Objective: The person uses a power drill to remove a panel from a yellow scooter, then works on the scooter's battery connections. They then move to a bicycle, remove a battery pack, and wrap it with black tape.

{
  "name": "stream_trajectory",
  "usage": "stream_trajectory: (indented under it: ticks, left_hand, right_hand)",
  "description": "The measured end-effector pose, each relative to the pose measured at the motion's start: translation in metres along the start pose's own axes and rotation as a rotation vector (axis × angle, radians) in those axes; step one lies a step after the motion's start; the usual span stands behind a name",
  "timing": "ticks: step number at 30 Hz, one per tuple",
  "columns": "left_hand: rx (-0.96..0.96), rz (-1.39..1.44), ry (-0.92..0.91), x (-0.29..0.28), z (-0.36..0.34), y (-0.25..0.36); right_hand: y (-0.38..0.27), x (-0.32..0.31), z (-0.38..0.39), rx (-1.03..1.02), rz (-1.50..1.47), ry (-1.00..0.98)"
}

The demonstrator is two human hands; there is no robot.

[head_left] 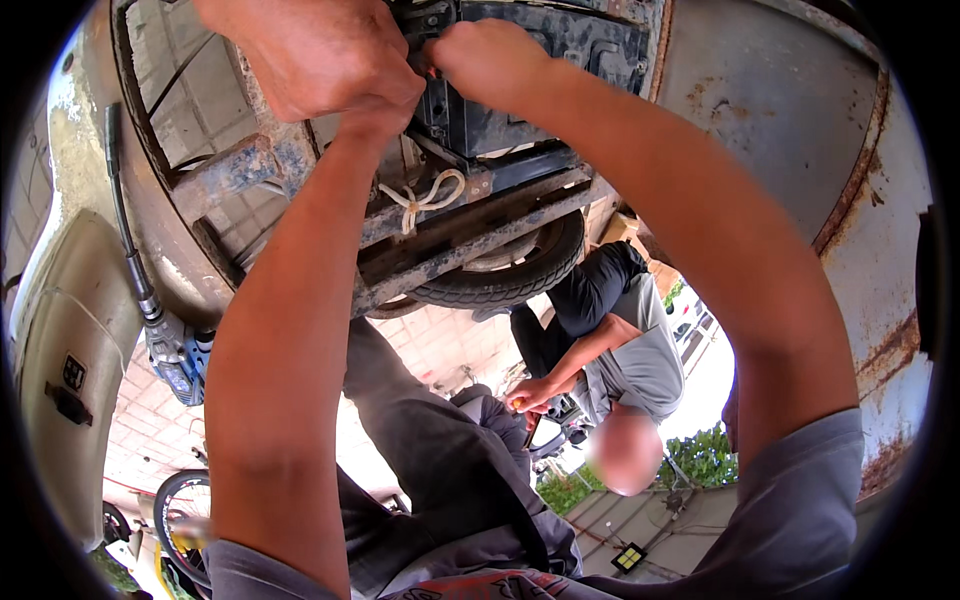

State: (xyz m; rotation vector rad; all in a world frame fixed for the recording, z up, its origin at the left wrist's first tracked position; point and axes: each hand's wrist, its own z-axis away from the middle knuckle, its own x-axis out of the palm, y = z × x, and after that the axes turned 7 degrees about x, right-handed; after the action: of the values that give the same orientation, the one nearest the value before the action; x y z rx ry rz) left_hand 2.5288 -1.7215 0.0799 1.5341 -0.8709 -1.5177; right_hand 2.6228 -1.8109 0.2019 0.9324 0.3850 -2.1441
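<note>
One curled hand, the left hand [352,80], is at the upper left of the frame; I cannot tell what it grips, if anything. At top centre the right hand [487,62] has its fingers drawn together by a small red piece [433,72], beside a black box [485,130]; its hold is unclear. Below the box, a knotted white cord [420,203] lies against a worn metal frame [470,255], above a tyre [510,280].

A grey-shirted co-worker [645,370] holds a small orange thing [517,404] (mostly hidden by fingers); leafy shrubs [710,462] show beyond, a yellow-celled lamp [629,557] near the lower edge, a bicycle wheel [180,515] lower left.
</note>
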Motion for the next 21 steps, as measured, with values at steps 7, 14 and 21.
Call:
stream_trajectory:
  ticks: [7,14,21]
  left_hand:
    - [-0.128,-0.055,-0.353,-0.016,-0.013,0.01]
    - [-0.238,-0.032,-0.44,-0.012,-0.014,0.006]
    - [-0.181,0.001,-0.223,-0.004,-0.006,-0.002]
  right_hand:
    - [0.002,-0.017,-0.009,0.05,0.014,-0.117]
    - [-0.006,0.002,0.001,0.143,0.069,-0.075]
    - [0.006,-0.013,0.036,0.102,-0.036,-0.019]
